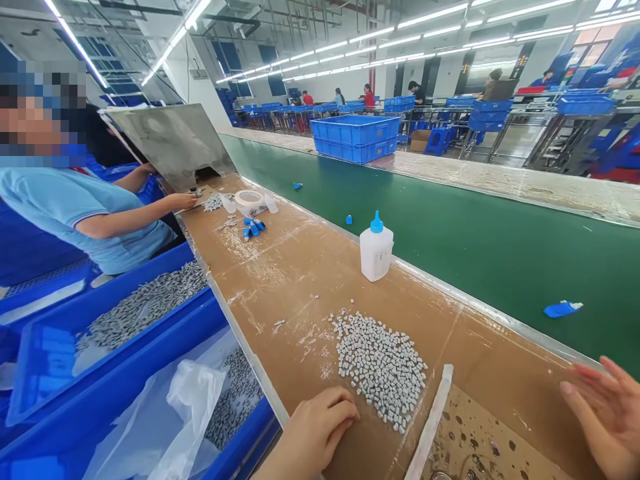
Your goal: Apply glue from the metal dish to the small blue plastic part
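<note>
Grey small parts [381, 365] lie heaped at lower centre; left hand [315, 427] rests curled, empty, beside them, right hand [603, 407] spread open. Gathering seems underway; next needs fingertip pinching.

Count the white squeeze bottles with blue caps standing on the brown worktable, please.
1. The bottle stands upright at the far edge of the worktable, beside the green conveyor belt, beyond the pile of small grey parts. Others may be hidden farther away.
</note>
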{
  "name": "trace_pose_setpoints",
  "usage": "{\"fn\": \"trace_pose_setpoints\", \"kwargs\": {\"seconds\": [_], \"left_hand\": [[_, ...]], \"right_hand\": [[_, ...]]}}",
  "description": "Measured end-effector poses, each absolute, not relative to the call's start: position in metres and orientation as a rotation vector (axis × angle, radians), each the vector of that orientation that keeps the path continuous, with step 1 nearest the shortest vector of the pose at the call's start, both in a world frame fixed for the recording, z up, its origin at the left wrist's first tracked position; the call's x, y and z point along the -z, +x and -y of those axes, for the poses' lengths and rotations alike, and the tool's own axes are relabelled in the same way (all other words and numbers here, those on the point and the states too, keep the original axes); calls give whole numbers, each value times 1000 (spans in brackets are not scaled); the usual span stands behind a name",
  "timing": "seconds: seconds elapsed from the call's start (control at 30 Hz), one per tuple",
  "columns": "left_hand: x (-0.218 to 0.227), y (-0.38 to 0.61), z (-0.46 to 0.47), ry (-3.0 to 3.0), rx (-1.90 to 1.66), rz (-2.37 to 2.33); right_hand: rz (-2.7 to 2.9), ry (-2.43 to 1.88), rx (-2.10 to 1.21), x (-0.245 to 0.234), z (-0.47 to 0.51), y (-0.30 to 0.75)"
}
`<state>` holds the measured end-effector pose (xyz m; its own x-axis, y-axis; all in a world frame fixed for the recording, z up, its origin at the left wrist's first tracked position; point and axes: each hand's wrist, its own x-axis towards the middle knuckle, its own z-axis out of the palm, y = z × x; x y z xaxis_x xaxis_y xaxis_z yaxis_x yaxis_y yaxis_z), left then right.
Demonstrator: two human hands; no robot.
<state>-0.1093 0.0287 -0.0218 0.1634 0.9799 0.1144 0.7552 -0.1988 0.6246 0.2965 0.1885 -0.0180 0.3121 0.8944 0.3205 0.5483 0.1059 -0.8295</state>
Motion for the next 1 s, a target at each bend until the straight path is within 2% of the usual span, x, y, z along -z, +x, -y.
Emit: {"fn": "trace_pose_setpoints", "kwargs": {"seconds": [0.1,0.27,0.57,1.0], "left_hand": [[15,-112,-22,1821,-755,-1657],[13,-106,-11,1667,-865,-1968],[7,-86,-17,1897,-379,-2124],[5,-88,-26,1927,-330,-2030]], "right_hand": [[1342,-1563,-588,16,-167,281],[1293,-1590,-685,-5,-170,272],[1377,-1579,-692,-5,-164,272],[1530,-1471,-613,13,-163,282]]}}
